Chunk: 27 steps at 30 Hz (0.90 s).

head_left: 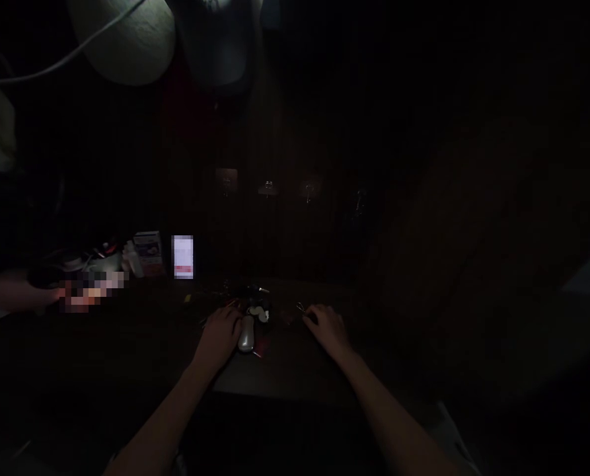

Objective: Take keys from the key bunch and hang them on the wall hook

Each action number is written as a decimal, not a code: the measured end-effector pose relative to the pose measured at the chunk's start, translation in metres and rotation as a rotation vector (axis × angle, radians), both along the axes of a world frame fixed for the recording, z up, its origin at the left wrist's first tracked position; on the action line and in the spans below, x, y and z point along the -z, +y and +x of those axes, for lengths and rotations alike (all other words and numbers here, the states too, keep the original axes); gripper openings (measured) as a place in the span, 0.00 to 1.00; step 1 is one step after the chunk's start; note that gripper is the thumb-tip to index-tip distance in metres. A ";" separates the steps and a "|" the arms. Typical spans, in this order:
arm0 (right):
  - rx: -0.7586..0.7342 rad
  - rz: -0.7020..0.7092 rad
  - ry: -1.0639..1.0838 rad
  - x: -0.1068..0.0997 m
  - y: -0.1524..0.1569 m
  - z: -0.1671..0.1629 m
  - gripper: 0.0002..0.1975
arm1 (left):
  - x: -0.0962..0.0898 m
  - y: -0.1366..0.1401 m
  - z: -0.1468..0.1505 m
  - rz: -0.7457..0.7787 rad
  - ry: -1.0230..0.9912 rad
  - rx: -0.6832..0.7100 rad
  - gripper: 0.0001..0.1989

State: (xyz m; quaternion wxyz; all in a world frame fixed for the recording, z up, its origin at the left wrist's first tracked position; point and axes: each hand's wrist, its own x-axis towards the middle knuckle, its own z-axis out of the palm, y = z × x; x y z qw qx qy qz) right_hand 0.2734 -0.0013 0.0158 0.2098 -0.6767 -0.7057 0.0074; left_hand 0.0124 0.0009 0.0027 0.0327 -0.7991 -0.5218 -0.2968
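Super dark in here, but my left hand (221,332) is resting on the dark tabletop (285,370), fingers curled loosely and touching the side of a small pale oval plastic gadget (246,335), not really gripping it. My right hand (326,328) lies flat and open just beside a tiny metal clip-like bit (300,307), holding nothing. Off to the left there's a small glowing white card with a red stripe (182,256) standing near a little printed box (147,250).
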 end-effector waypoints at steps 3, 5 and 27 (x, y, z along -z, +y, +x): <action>-0.007 0.000 0.003 0.001 0.000 0.006 0.05 | 0.000 0.000 0.000 0.002 0.009 -0.001 0.10; -0.011 -0.003 0.027 0.002 0.000 0.010 0.04 | 0.000 0.000 0.000 0.002 0.009 -0.004 0.10; -0.001 0.045 0.303 0.014 0.010 0.012 0.04 | -0.003 -0.002 0.000 -0.025 0.028 -0.017 0.11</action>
